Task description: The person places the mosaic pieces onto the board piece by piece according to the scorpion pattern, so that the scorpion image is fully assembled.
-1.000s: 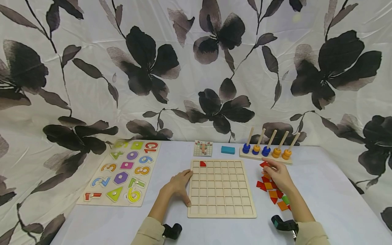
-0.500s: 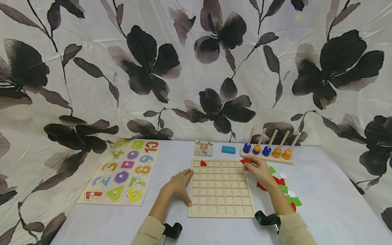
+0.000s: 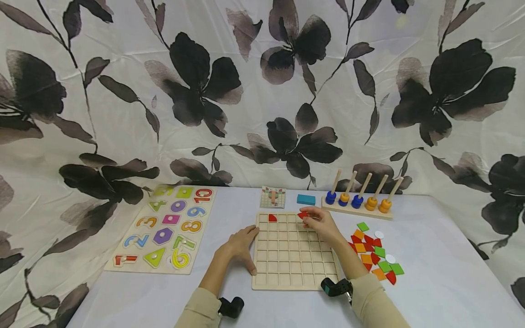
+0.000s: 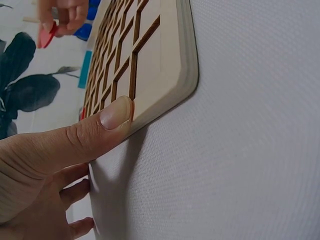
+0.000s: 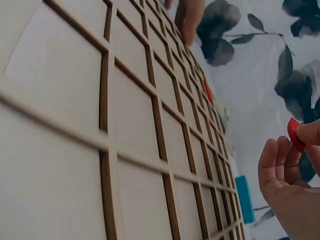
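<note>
White tabletop (image 3: 164, 300) carried the pale wooden gridded board (image 3: 284, 257). Left hand (image 3: 239, 248), fingers spread, touched its left edge; right hand (image 3: 322, 225), well apart, pinched the flat red curved-edged piece (image 3: 302, 214) above the board's far edge, right of centre, long axis roughly left-right.

Obstacle near right fingers (image 3: 313, 210): peg stand (image 3: 358, 211)

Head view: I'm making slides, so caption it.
Right hand pinching a red piece, left hand touching the edge of the wooden board.
</note>
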Action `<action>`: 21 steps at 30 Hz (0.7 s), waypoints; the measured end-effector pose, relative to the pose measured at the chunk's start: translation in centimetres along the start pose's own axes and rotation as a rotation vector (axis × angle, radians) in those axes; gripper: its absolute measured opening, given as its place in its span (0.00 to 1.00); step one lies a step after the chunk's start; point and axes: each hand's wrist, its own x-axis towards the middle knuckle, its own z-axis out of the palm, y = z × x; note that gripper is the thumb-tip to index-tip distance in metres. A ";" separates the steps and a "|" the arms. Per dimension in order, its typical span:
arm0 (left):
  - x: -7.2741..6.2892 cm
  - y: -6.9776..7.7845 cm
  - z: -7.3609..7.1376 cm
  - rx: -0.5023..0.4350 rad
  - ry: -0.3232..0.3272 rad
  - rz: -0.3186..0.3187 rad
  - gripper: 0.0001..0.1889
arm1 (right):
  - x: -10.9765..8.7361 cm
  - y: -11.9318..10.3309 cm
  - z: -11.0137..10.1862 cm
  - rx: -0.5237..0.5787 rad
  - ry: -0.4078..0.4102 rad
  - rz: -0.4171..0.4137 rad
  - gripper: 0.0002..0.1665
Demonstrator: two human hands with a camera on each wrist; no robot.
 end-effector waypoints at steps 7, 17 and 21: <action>0.1 0.0 -0.1 -0.003 -0.001 -0.005 0.61 | 1.2 0.2 2.2 -0.084 -0.018 0.037 0.19; 0.1 -0.2 0.0 0.002 0.005 0.002 0.61 | 2.1 -0.2 4.5 -0.045 -0.011 0.059 0.19; 0.1 -0.2 0.0 0.002 0.000 0.009 0.62 | 2.5 -0.1 5.1 -0.052 0.007 0.064 0.18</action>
